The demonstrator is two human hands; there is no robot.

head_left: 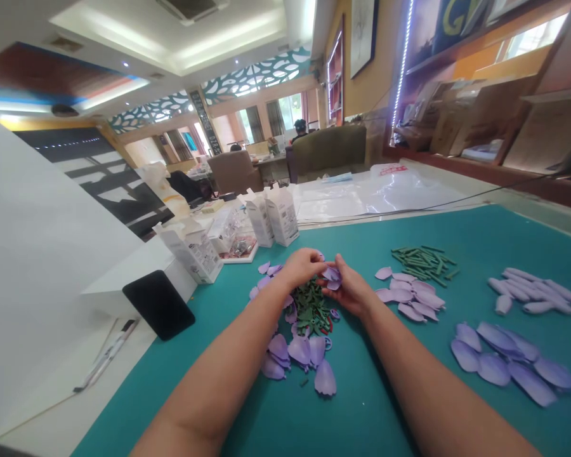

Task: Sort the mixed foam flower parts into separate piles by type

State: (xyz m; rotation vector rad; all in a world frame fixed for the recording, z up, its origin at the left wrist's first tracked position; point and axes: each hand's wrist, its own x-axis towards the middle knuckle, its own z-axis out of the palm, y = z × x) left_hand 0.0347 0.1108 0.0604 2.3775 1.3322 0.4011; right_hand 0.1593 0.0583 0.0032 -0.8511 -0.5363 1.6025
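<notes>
My left hand [305, 266] is closed in a pinch, with a bit of purple petal showing at its fingertips. Facing it, my right hand [352, 289] has its fingers curled around a few purple petals [332, 277]. Below both hands lies a heap of small green leaf-like pieces [310, 308] with a little red among them. Loose purple petals [299, 349] surround that heap, and small purple rings [328, 343] lie at its right side. The exact grip of the left fingertips is partly hidden.
On the green mat [219, 381], sorted groups lie to the right: green sticks [421, 263], pale petals [412, 295], lilac tapered pieces [533, 291] and large petals [509, 358]. White boxes [282, 216], a black tablet-like slab [159, 304] and pens [107, 352] stand or lie leftward.
</notes>
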